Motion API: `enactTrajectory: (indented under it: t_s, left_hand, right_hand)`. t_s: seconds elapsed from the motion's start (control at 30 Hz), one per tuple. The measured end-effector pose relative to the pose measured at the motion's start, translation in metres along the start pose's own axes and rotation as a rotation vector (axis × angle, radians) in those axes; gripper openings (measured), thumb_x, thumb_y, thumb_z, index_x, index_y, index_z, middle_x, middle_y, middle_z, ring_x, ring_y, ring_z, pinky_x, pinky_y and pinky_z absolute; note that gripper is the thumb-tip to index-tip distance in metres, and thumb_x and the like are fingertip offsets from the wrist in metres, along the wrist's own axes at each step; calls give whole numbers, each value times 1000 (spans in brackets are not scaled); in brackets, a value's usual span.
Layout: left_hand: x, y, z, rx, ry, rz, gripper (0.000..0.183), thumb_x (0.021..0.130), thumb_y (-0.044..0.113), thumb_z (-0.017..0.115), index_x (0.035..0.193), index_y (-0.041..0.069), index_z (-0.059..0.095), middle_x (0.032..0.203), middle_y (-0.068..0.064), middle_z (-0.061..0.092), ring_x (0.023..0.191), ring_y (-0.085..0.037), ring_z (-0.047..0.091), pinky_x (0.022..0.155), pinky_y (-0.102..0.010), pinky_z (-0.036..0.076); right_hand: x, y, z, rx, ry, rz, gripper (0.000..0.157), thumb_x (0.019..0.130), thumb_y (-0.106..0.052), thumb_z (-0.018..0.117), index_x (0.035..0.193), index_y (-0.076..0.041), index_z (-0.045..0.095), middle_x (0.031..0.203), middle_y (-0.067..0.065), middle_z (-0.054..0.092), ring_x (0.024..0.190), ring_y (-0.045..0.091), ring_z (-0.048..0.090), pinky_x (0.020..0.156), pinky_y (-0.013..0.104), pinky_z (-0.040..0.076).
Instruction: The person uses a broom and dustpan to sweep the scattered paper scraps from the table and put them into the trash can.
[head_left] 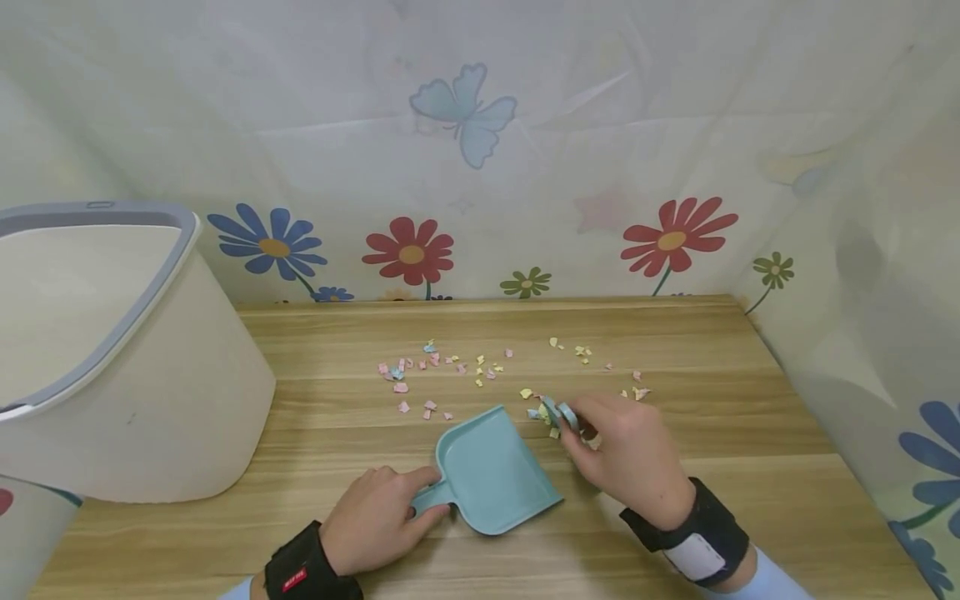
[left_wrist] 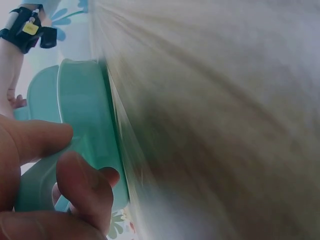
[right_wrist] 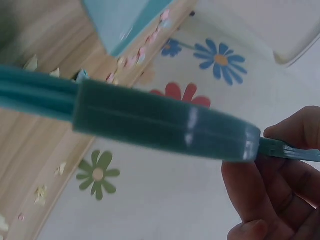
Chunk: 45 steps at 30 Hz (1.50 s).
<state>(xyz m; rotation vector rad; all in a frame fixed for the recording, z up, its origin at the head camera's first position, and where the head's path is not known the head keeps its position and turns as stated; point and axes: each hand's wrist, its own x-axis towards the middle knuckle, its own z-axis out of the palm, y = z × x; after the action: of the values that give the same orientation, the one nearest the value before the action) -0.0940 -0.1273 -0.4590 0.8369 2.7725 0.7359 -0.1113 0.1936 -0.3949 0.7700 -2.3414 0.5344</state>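
"How is the near side of the table (head_left: pixel 697 342) held?"

"The left hand (head_left: pixel 378 517), towards the front edge, grips the handle of a teal dustpan (head_left: pixel 495 475). The pan lies about midway between the side edges, its lip facing right; I take it that it is laid flat so the lip meets the wood."

"And past that?"

"The right hand (head_left: pixel 633 454) pinches what looks like a small teal brush (head_left: pixel 561 414), just beyond the lip and right of it. Probably a light pinch is enough for such loose paper scraps (head_left: pixel 401 388). A few cluster by the brush; the rest scatter towards the back edge."

"What stands at the left edge?"

"A tall pale bin (head_left: pixel 187 375), perhaps put there to leave the middle free. Behind the back edge hangs a flowered cloth (head_left: pixel 562 167)."

"Do the wrist views add anything?"

"The left one shows fingers curled round the pan's handle and its raised wall side-on; the head view mostly hides that grip. The right one shows the brush's thick body and the thin stem between the fingers, though I can't tell where bristles begin. Only the head view gives the scraps' whole spread."
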Motion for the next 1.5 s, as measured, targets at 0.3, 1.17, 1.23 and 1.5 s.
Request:
enactTrajectory:
  t_s: [0.3,1.17,1.23,1.5]
  left_hand:
    - [0,1,1,-2,2,-5,22,96,38,73,105,18,72,57,19,33,46,5,30,45,-20,23]
    - [0,3,-3,5,-23,-44,30,98,38,71,114,12,74,57,19,32,46,4,28,44,-21,22]
    - [0,3,-3,8,-21,-42,30,98,38,71,113,13,74,58,19,32,46,4,28,44,-21,22]
    - [0,2,-2,4,-24,-44,29,98,38,71,113,13,74,57,19,33,46,4,30,44,-21,23]
  right_hand:
    - [-2,-18,3,130,0,-32,19,77,-3,82,94,-9,76,82,-4,74,67,3,65,60,21,53]
    - [-1,8,11,-102,-27,-58,31,72,-5,92,101,-8,81,81,2,72,66,13,64,62,35,47]
    - [-1,2,10,-79,-45,-74,32,71,-6,93,101,-9,81,80,0,71,65,11,62,60,32,44]
    - [0,-12,3,74,-60,-98,31,75,-8,91,103,-13,80,84,-6,73,66,5,58,60,25,42]
